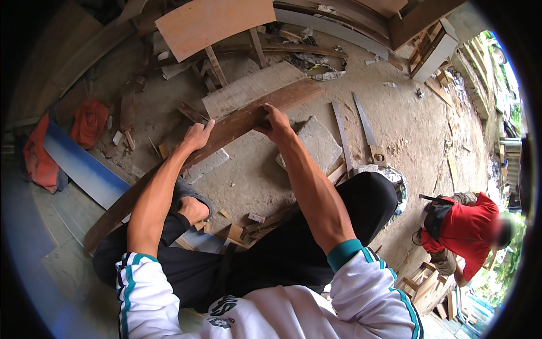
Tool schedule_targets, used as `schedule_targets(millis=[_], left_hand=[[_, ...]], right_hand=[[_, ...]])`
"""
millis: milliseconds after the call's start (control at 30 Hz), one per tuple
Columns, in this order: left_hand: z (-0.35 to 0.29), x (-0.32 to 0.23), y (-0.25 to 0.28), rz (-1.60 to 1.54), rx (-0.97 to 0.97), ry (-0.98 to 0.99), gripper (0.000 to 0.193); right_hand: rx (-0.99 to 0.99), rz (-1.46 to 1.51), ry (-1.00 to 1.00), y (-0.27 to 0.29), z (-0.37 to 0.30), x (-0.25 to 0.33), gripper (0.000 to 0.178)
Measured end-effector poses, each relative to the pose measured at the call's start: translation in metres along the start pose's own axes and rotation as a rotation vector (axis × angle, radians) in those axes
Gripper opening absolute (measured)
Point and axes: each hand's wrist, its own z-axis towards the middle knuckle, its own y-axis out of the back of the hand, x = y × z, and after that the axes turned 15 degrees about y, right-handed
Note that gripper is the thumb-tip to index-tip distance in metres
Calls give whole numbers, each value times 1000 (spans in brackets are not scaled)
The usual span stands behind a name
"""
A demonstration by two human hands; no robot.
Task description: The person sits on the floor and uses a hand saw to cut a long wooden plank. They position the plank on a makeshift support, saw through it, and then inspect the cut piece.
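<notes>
A long dark brown wooden plank (237,122) runs slantwise from my lower left to the far middle. My left hand (197,135) is closed on it near its middle, thumb over the upper edge. Farther along, my right hand (275,121) grips the same plank, and some of its fingers are hidden by the wood. Just beyond the plank, and seeming to touch it, lies a paler, rough board (254,87). Two concrete blocks are on the ground on the near side: a larger one (316,146) by my right forearm and a flatter one (208,165) between my arms.
Right of the blocks lie a handsaw (365,120) and a long narrow strip (341,135). A light brown panel (217,25) stands at the back. Orange bags (90,121) and a blue-white board (84,164) are at left. A person in red (460,226) bends over at right.
</notes>
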Motion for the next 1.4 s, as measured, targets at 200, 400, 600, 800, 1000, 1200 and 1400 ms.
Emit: schedule_targets(millis=[200,400,600,800,1000,1200,1400], left_hand=[[13,4,4,-40,32,-92,79],[21,12,3,-64,40,-73,78],[18,4,7,-18,68,-26,79],[19,2,6,-6,42,-2,80],[21,6,3,-37,12,-13,81],[23,11,1,-50,11,-7,83],[18,5,3,-52,4,15,84]], right_hand=[[-10,17,-25,-3,5,-2,44],[-40,-6,-31,-7,7,-8,46],[-80,-37,43,-6,13,-19,50],[-103,-42,47,-8,10,-16,49],[-85,-32,76,-14,4,-11,48],[-111,-54,84,-17,2,-11,45],[-106,-54,82,-15,2,-11,45]])
